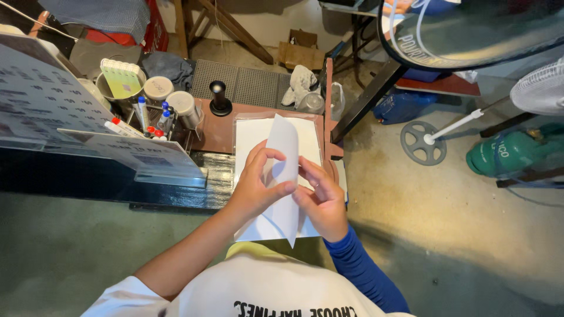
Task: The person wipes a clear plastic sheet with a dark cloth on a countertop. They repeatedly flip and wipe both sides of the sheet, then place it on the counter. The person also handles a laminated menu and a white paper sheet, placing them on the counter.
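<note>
Your left hand [258, 185] and right hand [322, 202] both pinch a folded white sheet [284, 176], held upright above the paper stack [254, 138] on the counter [214, 132]. Your left thumb and fingers close on the sheet's left edge; your right fingers curl against its right edge near the lower half. To the left sit a cup of markers [147, 120], two round tins [170, 97] and a clear sign holder [141, 155]. A black stamp [220, 97] stands behind the stack.

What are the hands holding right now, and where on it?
A folded white paper sheet, pinched by both hands: left hand at its left edge, right hand at its right edge, mid-height.
</note>
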